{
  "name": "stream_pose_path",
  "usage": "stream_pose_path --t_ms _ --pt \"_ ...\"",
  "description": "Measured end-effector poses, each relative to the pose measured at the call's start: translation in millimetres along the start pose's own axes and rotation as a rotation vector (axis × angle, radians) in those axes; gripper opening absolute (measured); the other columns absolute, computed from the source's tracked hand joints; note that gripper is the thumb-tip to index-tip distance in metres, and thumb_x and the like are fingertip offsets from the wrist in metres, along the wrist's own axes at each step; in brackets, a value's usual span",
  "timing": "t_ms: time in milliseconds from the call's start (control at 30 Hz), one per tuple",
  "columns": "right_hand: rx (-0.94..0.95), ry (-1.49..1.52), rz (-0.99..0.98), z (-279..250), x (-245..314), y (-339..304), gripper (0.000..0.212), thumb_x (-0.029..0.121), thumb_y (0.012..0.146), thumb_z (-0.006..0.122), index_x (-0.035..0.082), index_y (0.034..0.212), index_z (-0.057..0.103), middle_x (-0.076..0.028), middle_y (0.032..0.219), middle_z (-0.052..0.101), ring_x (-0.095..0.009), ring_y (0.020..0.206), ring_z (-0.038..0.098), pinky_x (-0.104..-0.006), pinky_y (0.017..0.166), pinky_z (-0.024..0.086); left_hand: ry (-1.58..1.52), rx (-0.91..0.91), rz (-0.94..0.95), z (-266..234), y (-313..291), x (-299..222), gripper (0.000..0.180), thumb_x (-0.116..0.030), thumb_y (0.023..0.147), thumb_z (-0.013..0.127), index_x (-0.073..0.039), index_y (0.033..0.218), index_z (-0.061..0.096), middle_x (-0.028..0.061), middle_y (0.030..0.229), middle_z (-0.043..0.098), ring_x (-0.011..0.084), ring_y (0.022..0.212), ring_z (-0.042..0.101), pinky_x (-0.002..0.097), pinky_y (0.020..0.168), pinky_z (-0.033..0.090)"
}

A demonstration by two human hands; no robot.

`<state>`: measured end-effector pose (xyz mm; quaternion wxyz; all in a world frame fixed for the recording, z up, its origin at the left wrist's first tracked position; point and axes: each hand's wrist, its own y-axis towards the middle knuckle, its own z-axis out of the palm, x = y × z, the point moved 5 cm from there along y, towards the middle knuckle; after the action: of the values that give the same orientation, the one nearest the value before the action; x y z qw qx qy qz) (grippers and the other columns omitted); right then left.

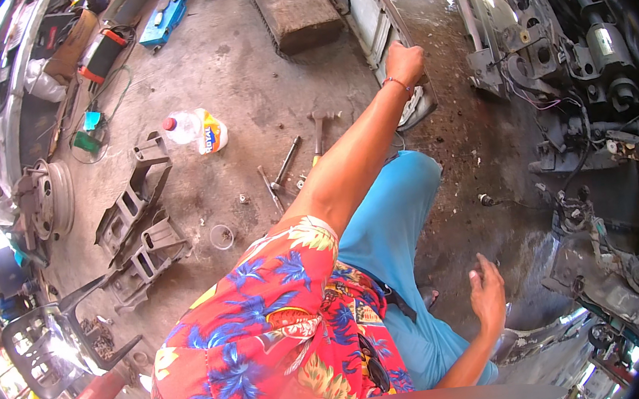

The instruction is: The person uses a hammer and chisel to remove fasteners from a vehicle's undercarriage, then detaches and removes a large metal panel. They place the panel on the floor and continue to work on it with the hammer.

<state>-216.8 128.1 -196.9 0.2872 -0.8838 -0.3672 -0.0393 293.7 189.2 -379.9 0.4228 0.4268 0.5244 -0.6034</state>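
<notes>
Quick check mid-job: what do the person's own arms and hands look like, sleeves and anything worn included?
The left hand is gloveless, with a thin reddish band around the wrist. That arm has a short red sleeve printed with blue palms and pale yellow leaves. The right hand is gloveless too, its forearm uncovered; I can't make out its sleeve.

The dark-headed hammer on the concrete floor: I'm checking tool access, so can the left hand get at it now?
Probably yes: the hammer lies near the left forearm, its head uncovered. The left hand, closed at the long pale panel, would likely draw back first.
</notes>
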Motion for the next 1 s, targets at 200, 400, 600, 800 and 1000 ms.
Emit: stream_pose_path --t_ms 200,400,600,800,1000 --pt "-0.052 -0.032 -0.111 -4.3 16.8 0.5 0.047 0.008 0.102 0.064 0.0 0.148 0.061 -0.023 0.131 0.07 -0.035 0.111 0.072 -0.0439 0.1 0.055 -0.019 -0.02 0.006 -1.1 -1.4 0.4 0.025 -0.013 0.088 0.069 0.006 0.102 0.061 0.0143 0.084 0.068 0.0235 0.072 0.069 0.0441 0.061 0.054" --pt "-0.028 -0.032 -0.098 -1.9 20.9 4.8 0.047 0.009 0.102 0.064 -0.001 0.148 0.062 -0.022 0.133 0.07 -0.035 0.113 0.072 -0.0444 0.102 0.054 0.166 -0.064 0.024 -14.0 -23.0 -29.2 0.037 -0.019 0.086 0.067 0.011 0.108 0.065 0.0297 0.098 0.074 0.0403 0.094 0.077 0.0474 0.08 0.058" --pt "-0.003 -0.036 -0.082 0.6 24.1 8.3 0.047 0.01 0.102 0.063 0.0 0.148 0.062 -0.022 0.132 0.07 -0.036 0.113 0.071 -0.0443 0.102 0.054 0.234 -0.022 -0.016 -24.8 -40.6 -49.5 0.046 -0.02 0.088 0.06 0.015 0.118 0.065 0.0406 0.118 0.071 0.0533 0.118 0.069 0.0528 0.102 0.053" --pt "0.019 -0.037 -0.085 1.8 28.7 12.0 0.046 0.01 0.102 0.064 0.0 0.147 0.062 -0.022 0.131 0.07 -0.037 0.113 0.071 -0.0442 0.102 0.054 0.166 0.002 -0.038 -20.3 -42.6 -51.4 0.045 -0.02 0.089 0.06 0.014 0.117 0.065 0.0402 0.121 0.07 0.0524 0.121 0.068 0.053 0.106 0.052" --pt "0.031 -0.05 -0.08 3.3 25.8 18.7 0.046 0.01 0.102 0.065 0.0 0.147 0.062 -0.021 0.131 0.07 -0.036 0.112 0.071 -0.0441 0.102 0.054 0.281 0.038 -0.041 -3.7 -35.0 -53.5 0.048 -0.018 0.091 0.06 0.012 0.127 0.058 0.0391 0.127 0.069 0.0519 0.121 0.068 0.0521 0.107 0.052"
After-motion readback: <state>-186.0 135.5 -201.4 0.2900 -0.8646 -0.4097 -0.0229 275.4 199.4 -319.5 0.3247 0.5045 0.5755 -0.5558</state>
